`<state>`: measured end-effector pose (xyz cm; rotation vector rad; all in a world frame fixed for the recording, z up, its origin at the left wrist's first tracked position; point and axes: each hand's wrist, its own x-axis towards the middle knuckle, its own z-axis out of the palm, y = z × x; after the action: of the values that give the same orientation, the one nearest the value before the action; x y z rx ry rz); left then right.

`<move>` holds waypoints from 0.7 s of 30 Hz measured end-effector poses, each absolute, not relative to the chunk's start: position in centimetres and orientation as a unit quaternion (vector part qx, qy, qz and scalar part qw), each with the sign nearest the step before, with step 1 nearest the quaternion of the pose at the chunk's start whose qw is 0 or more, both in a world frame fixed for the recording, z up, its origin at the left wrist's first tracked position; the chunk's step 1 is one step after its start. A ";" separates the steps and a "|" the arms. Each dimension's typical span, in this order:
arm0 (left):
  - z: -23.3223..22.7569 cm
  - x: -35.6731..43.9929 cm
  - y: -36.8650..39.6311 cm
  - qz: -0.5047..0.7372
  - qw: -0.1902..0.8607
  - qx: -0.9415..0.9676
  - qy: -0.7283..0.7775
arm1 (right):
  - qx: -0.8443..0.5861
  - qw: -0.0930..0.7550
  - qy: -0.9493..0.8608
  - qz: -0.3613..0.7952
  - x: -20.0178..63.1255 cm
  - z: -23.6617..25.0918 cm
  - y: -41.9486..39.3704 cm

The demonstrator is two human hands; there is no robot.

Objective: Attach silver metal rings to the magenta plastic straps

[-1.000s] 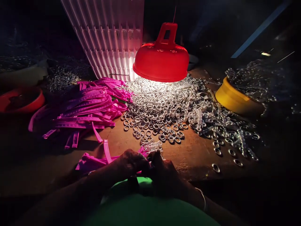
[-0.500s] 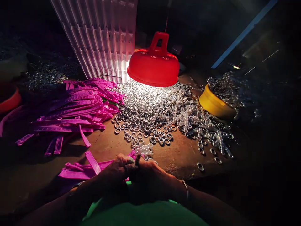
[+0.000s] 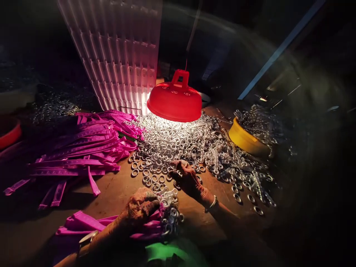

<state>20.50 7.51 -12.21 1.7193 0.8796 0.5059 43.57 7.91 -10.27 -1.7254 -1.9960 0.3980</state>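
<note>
Under the red lamp (image 3: pixel 174 101) our right hand (image 3: pixel 187 178) picks among loose rings (image 3: pixel 164 144), its grip unclear; our left hand (image 3: pixel 140 209) clasps a ring-loaded pink strip (image 3: pixel 167 213), which could shed rings if tilted.

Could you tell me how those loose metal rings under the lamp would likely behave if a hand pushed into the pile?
The metal rings lie in a loose heap, so they would probably slide and scatter. Lying flat on the table, few should roll. Small and shiny, they may slip from the right hand.
</note>
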 end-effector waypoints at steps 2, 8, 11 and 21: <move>-12.4 19.6 7.7 0.196 0.516 0.708 0.440 | -0.688 0.198 -0.695 0.069 45.2 -11.2 10.5; -11.7 16.6 7.0 0.069 0.410 0.743 0.524 | -0.709 0.145 -0.688 0.044 47.3 -12.5 13.8; -11.6 16.2 5.8 0.049 0.422 0.754 0.502 | -0.696 0.124 -0.705 0.051 47.7 -12.8 13.8; -12.3 14.8 5.7 0.054 0.471 0.730 0.493 | -0.719 0.092 -0.681 0.107 49.4 -13.8 15.6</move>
<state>14.78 5.67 -12.30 1.7868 1.2063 0.1331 49.36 15.60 -13.76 -2.1345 -2.0227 0.3191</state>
